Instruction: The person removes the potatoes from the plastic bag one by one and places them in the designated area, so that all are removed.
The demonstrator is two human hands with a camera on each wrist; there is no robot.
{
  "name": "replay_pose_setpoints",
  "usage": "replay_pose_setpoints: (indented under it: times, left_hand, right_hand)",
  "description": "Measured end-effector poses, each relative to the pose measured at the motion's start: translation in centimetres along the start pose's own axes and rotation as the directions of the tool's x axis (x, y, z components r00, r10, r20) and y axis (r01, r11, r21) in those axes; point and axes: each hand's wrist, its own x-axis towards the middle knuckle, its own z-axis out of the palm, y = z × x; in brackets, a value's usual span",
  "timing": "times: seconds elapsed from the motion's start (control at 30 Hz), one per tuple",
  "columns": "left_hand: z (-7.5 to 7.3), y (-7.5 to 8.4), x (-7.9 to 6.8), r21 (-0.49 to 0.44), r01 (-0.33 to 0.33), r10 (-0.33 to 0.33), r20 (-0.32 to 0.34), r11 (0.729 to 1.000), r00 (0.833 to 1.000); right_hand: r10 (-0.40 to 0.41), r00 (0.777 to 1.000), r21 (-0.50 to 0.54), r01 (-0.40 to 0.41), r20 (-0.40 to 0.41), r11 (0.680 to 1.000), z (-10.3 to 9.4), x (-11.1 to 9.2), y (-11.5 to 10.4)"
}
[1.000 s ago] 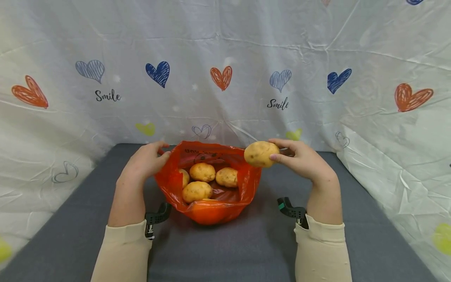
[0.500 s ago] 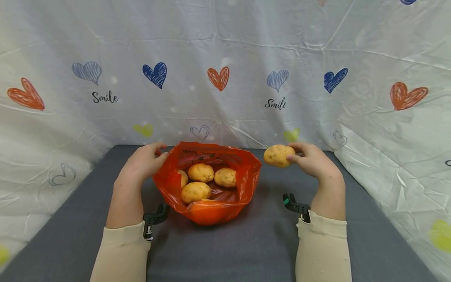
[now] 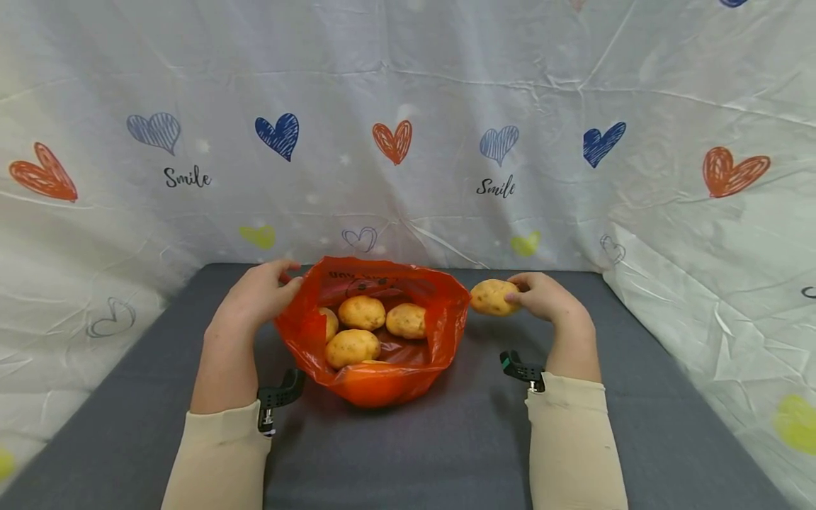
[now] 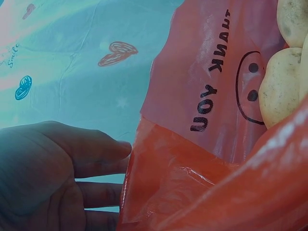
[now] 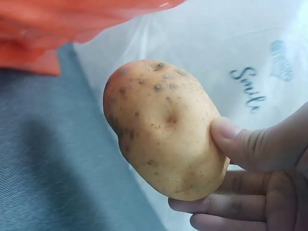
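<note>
In the head view an orange-red plastic bag (image 3: 382,386) stands gaping in the middle of the table, with several potatoes (image 3: 362,312) inside. My left hand (image 3: 255,292) holds its left rim. The left wrist view shows the thumb (image 4: 108,147) at the bag's edge (image 4: 159,159), the other fingertips hidden behind the plastic. My right hand (image 3: 547,296) grips one potato (image 3: 494,297) by its right end, off the table, just beside the bag's right rim. In the right wrist view that potato (image 5: 163,130) shows dark specks, with the thumb on one side and fingers beneath.
A dark grey cloth covers the table (image 3: 459,453). Behind and at both sides hangs a pale sheet (image 3: 440,92) printed with hearts and "Smile". Black camera mounts sit on both wrists.
The right hand first carried the potato rightward, away from the bag, then came back left and slightly lower, close to the rim. The left hand and bag stay nearly still.
</note>
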Motion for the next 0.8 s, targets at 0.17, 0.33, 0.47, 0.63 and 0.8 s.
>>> replay_pose_setpoints:
  times: [0.17, 0.33, 0.47, 0.63, 0.8]
  left_hand:
    - [0.1, 0.0, 0.0, -0.002, 0.004, -0.004, 0.006, 1.0, 1.0]
    - [0.0, 0.0, 0.0, 0.004, 0.006, -0.006, 0.013, 1.0, 1.0]
    - [0.0, 0.0, 0.1, 0.005, 0.004, -0.004, 0.021, 1.0, 1.0]
    - [-0.1, -0.1, 0.1, -0.002, 0.01, -0.01, 0.034, 1.0, 0.999]
    - [-0.1, -0.1, 0.1, -0.008, 0.013, -0.012, 0.041, 1.0, 0.999]
  right_hand:
    - [0.033, 0.999, 0.003, -0.033, 0.043, 0.999, 1.2, 1.2, 0.3]
    - [0.045, 0.996, -0.009, -0.045, 0.074, 0.999, 2.3, 2.0, 0.3]
    - [0.054, 0.993, -0.011, -0.053, 0.1, 0.999, 3.0, 2.5, 0.5]
    - [0.063, 0.992, -0.024, -0.061, 0.112, 0.998, 3.7, 3.1, 0.9]
    - [0.062, 0.992, -0.027, -0.06, 0.107, 0.998, 4.0, 3.4, 1.2]
